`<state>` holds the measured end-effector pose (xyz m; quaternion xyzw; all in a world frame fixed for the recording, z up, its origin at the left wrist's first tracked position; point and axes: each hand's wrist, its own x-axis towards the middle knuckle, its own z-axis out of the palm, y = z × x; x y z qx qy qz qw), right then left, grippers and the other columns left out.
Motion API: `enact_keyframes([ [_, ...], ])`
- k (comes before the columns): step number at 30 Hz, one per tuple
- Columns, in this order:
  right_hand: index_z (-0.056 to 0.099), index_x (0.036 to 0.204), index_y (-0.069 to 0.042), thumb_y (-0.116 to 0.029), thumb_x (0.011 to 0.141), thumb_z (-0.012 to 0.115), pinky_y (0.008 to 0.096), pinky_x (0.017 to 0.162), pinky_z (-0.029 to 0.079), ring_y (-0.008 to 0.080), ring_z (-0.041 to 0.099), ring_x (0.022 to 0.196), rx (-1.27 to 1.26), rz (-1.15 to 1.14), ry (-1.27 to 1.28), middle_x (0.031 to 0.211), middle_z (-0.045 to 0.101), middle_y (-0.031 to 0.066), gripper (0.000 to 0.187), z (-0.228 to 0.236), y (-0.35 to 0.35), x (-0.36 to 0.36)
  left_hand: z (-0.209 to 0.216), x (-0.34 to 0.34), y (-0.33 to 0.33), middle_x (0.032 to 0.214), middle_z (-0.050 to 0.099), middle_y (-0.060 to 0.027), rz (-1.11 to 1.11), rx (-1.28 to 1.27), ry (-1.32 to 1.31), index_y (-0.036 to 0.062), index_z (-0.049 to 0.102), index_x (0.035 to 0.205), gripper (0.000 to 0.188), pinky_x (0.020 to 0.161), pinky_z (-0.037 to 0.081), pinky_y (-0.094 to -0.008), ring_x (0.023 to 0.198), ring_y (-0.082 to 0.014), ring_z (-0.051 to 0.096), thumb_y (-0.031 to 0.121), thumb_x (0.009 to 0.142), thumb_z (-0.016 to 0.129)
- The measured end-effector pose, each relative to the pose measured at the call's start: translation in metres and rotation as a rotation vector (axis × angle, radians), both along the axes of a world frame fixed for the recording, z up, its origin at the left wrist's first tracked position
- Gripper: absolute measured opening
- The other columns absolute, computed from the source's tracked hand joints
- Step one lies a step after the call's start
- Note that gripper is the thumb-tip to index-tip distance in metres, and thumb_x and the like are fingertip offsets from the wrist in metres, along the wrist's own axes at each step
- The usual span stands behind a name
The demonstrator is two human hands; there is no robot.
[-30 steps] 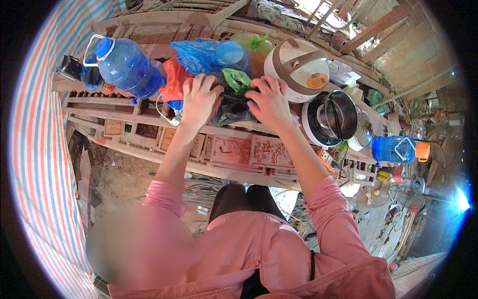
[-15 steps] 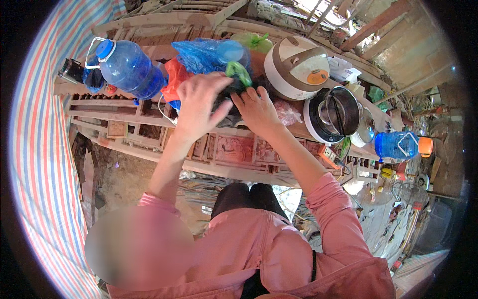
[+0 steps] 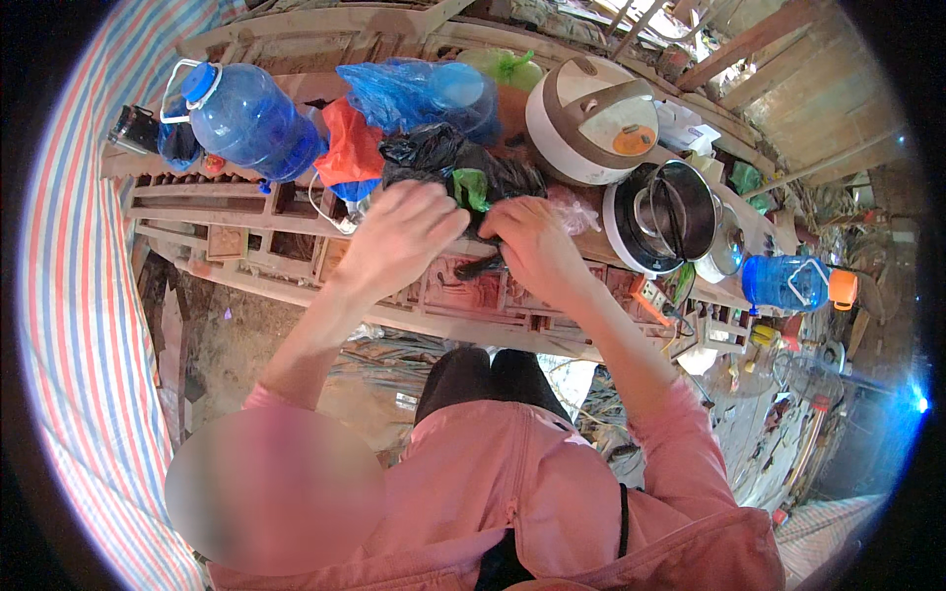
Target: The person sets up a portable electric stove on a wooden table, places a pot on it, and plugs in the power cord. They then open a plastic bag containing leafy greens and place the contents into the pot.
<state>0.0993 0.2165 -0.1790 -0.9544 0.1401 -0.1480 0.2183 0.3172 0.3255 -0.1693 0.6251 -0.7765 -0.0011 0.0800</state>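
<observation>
A crumpled black plastic bag lies at the near edge of the wooden bench, with dark plastic spreading to its right. From its middle sticks up a piece of green plastic, between my hands. My left hand is closed at the bag's near left side, fingers curled in on the plastic. My right hand pinches the dark plastic just right of the green piece. A dark end hangs below, between the hands. The fingertips and what lies inside the bag are partly hidden.
Left stand a big blue water jug and a red bag; behind is a blue bag. To the right are a rice cooker, a pot on a round white-and-black appliance, an orange power strip and another jug.
Both hands have come nearer to me and lower, drawing the dark plastic toward the bench edge. My left fingers, spread before, are now curled in. More of the black bag shows.
</observation>
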Motion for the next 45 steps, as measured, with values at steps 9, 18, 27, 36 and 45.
enact_keyframes([
  [9, 0.05, 0.126, -0.004, -0.015, 0.077, 0.068, 0.0365, 0.077, 0.057, 0.0274, 0.054, 0.116, -0.478, -0.252, 0.453, 0.136, 0.045, 0.0135, 0.053, -0.022, -0.06, 0.03, -0.024, 0.014, 0.009, 0.073, 0.062, -0.0019, 0.235, -0.044, -0.428, 0.0149, 0.068, 0.072, 0.023, 0.091, 0.033, -0.0388, 0.094, -0.0186, 0.053, 0.033, 0.085, 0.061],
  [18, 0.061, 0.103, -0.003, -0.013, 0.08, 0.061, 0.0393, 0.097, 0.045, 0.0292, 0.05, 0.114, -0.382, -0.112, 0.352, 0.122, 0.053, 0.012, 0.025, 0.001, -0.043, 0.045, -0.006, 0.002, -0.001, 0.076, 0.057, 0.0027, 0.451, -0.026, -0.73, 0.01, 0.049, 0.137, 0.059, 0.088, 0.03, -0.0377, 0.091, -0.0157, 0.053, 0.02, 0.081, 0.06],
  [27, 0.049, 0.135, -0.011, -0.031, 0.091, 0.056, 0.0418, 0.076, 0.056, 0.0278, 0.068, 0.093, -0.31, -0.054, 0.601, 0.123, 0.06, 0.0153, 0.049, -0.02, -0.045, 0.052, -0.005, 0.018, -0.006, 0.097, 0.056, -0.0002, 0.499, 0.076, -0.69, 0.0059, 0.05, 0.134, 0.079, 0.086, 0.03, -0.036, 0.102, -0.016, 0.049, 0.04, 0.067, 0.075],
  [36, 0.063, 0.093, -0.004, -0.015, 0.09, 0.052, 0.0479, 0.068, 0.056, 0.0319, 0.067, 0.081, -0.118, 0.059, 0.294, 0.093, 0.064, 0.0134, 0.015, -0.025, -0.02, 0.07, -0.014, 0.003, -0.011, 0.083, 0.059, -0.0005, 0.232, -0.077, -0.408, 0.0121, 0.067, 0.089, 0.019, 0.08, 0.035, -0.0316, 0.095, -0.0162, 0.051, 0.017, 0.072, 0.059],
  [45, 0.011, 0.153, -0.021, -0.019, 0.083, 0.068, 0.0442, 0.083, 0.055, 0.0337, 0.063, 0.106, -0.239, -0.229, 0.567, 0.122, 0.06, 0.0214, 0.091, -0.046, -0.101, 0.084, -0.024, 0.032, -0.005, 0.105, 0.065, -0.0003, 0.399, 0.327, -0.628, 0.0186, 0.077, 0.093, 0.04, 0.103, 0.02, -0.0487, 0.115, -0.0244, 0.042, 0.05, 0.09, 0.052],
])
